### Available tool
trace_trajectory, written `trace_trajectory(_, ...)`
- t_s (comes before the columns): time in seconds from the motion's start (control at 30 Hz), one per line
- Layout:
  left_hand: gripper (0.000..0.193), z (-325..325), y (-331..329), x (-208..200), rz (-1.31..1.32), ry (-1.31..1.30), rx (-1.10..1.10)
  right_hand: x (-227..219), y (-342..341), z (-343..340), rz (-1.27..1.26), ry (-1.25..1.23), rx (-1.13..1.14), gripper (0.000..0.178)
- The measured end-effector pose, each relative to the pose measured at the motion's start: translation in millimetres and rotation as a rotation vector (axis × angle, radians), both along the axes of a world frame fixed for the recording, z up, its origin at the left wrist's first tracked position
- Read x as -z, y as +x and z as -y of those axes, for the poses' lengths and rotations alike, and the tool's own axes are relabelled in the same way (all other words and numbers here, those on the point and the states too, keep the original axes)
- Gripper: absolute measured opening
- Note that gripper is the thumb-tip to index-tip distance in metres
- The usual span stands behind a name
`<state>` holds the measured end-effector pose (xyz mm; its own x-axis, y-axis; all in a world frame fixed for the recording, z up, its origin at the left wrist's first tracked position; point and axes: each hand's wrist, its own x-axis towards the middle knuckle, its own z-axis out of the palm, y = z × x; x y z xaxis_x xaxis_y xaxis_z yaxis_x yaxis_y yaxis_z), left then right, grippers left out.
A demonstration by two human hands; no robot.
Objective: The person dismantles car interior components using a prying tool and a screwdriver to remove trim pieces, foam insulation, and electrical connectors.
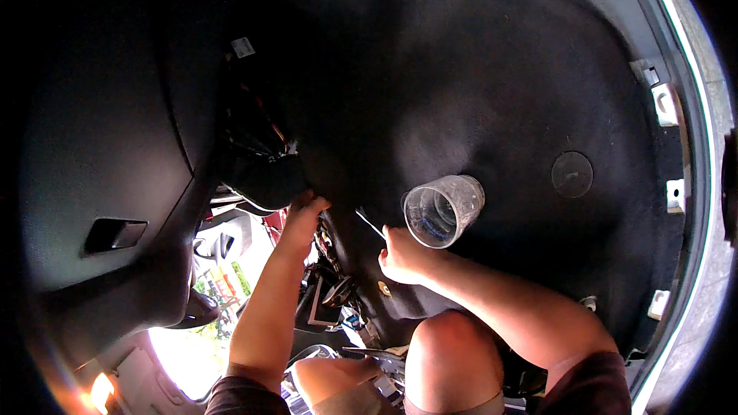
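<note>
My right hand (pixel 406 255) is closed round a slim silvery metal tool (pixel 370 223), its narrow tip pointing up and left over black carpet (pixel 492 100). The tip seems forked, but the tool's exact kind is too small to make out. My left hand (pixel 306 214) has its fingers curled at the lower edge of a dark trim piece (pixel 270 180); what they hold, if anything, is hidden. Just beyond my right hand, a scuffed clear plastic tub (pixel 444 211) rests on the carpet with its mouth facing me. Something small and bluish shows inside it.
Exposed wiring (pixel 330 250) runs beside my left forearm. On the left is a dark interior panel with a recessed handle (pixel 115 236). A round disc outline (pixel 573 174) marks the carpet at right, near white clips (pixel 675 195) along the door sill. My bare knees are at the bottom.
</note>
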<state>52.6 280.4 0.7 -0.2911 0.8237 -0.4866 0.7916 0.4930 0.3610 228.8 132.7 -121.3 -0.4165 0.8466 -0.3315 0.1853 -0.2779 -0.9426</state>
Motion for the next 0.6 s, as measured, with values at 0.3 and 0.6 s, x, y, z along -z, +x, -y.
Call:
trace_trajectory(0.3,0.077,25,8,26,0.051,0.097,0.035,-4,-14,14,-0.027,-0.032,0.083,0.032)
trace_trajectory(0.6,0.085,71,18,12,-0.011,0.202,0.157,3,-11,9,-0.025,-0.021,0.111,0.037)
